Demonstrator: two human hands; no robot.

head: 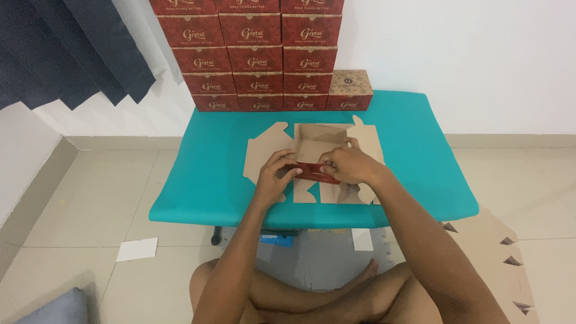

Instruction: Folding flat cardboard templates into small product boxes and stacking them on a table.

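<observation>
From the head camera I look down on a low table with a teal cover (pixel 414 180), and just short of its middle lies a die-cut cardboard box blank (pixel 312 141), brown side up, partly folded. My left hand (pixel 275 175) sits at about nine o'clock of the blank, fingers curled, pinching the near wall, a red printed strip (pixel 307 171) turned up toward me. My right hand (pixel 351 165) is at about three o'clock of that strip, fingers bent and pressed down on its other end, thumb tucked behind. I judge both hands grip the same flap so that it stands upright while the side panels lie flat; the flat wings at nine and three o'clock rest on the cover, untouched. The half-formed tray of the blank shows a bare brown floor with nothing in it. At twelve o'clock, against the white wall, a stack of closed red boxes (pixel 258 60) rises in neat rows, probably set back there to leave working room; what they hold I cannot tell. One closed box with a brown patterned lid (pixel 350 83) sits at the stack's right end. On the tiled floor at seven o'clock lies a white sheet (pixel 137 248), and more flat cardboard (pixel 498 252) lies at four o'clock.
</observation>
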